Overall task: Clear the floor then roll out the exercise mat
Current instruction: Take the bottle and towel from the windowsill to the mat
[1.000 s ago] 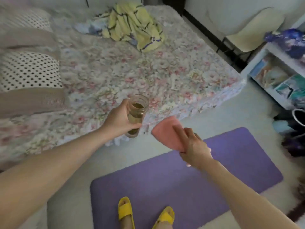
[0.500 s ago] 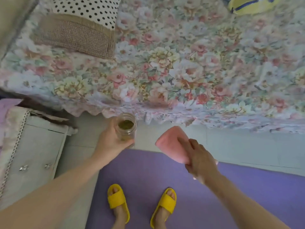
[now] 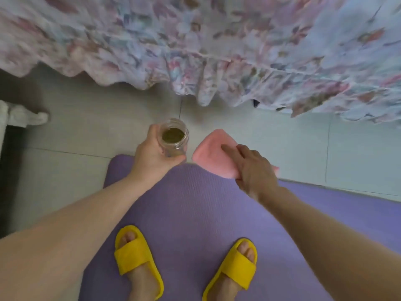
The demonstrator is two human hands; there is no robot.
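A purple exercise mat (image 3: 195,213) lies unrolled on the pale tiled floor (image 3: 86,131), and I stand on it in yellow slippers (image 3: 136,257). My left hand (image 3: 152,157) grips an open clear jar (image 3: 173,139) holding a brownish liquid, upright over the mat's far edge. My right hand (image 3: 253,170) holds a folded pink cloth (image 3: 212,153) just to the right of the jar, above the mat's edge.
The bed's floral frilled cover (image 3: 217,51) hangs down across the top of the view, close in front of me. A white cabinet edge with bunched cloth (image 3: 23,118) sits at the far left. Bare tiles run between bed and mat.
My view has tipped further down and closer to the bed's edge. Both hands stay in front, holding the jar and the pink cloth as before.
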